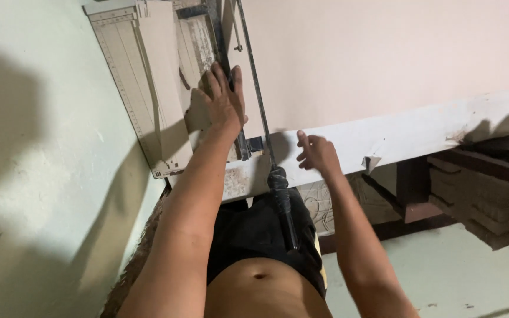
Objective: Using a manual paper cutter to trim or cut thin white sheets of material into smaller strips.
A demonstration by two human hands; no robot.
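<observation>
A broad pale desk (384,65) fills the upper right of the view, its white front edge chipped and stained where it runs above a dark wooden frame (472,176). To the left stands a light green wall (36,176), close beside the desk's end.

On the desk's near left corner lies a beige paper cutter (142,100), a flat board with a ruled scale along its left side and a grid printed on its face. Its long dark blade arm (260,112) is swung outward (past the desk's edge), so that the black handle (282,206) hangs over the person's lap.

A brownish sheet of card (195,112) lies on the cutter board, just beside the cutting edge.

The left hand (222,100) lies flat on this card, its grip wide, fingers spread and pressing down on the sheet and the board rather than closing round anything.

The right hand (318,154) hovers at the desk's front edge, just right of the blade arm; its grip is loosely open, fingers slightly curled, holding nothing and apart from the handle.
</observation>
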